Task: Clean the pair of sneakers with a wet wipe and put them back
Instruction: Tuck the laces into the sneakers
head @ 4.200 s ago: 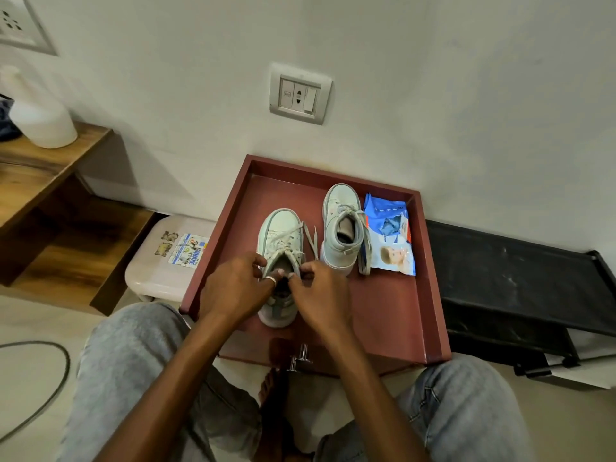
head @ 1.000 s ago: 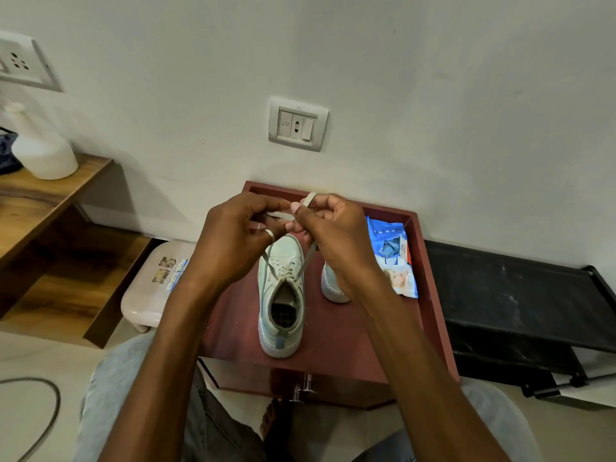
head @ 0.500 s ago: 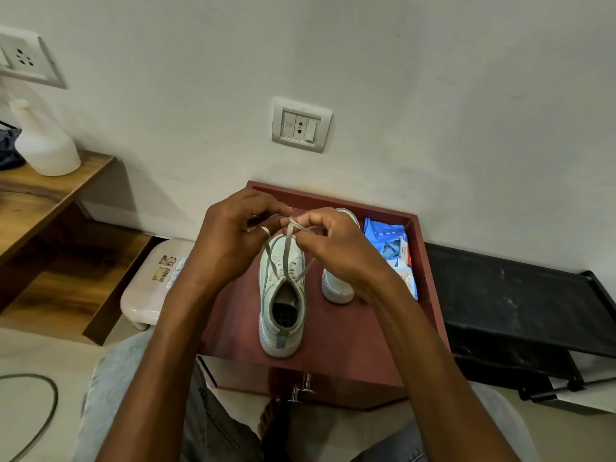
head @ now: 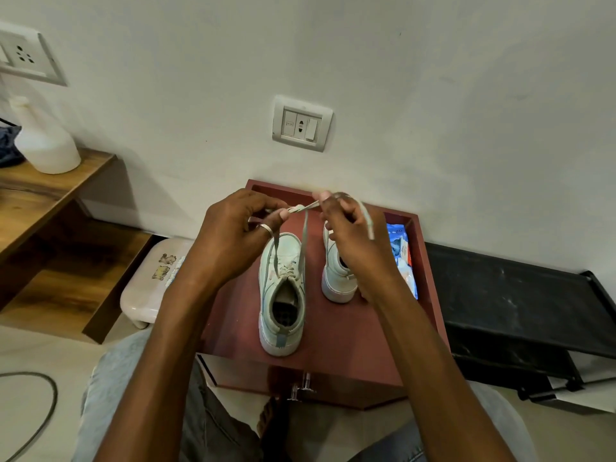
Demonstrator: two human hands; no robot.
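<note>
Sneaker laces [head: 304,241] between left hand [head: 233,241] and right hand [head: 353,241]

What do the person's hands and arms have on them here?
The left hand and right hand wear no gloves. A plain silver-coloured ring sits on one left finger. Both arms are uncovered as far as the frame shows: no sleeves, watch or bracelet.

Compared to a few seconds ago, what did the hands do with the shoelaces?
The left hand and right hand rose from the opening of the near sneaker. Each now pinches a lace, pulled up above its toe. That sneaker, the other sneaker, the wipe pack and the red tray stayed put.
</note>
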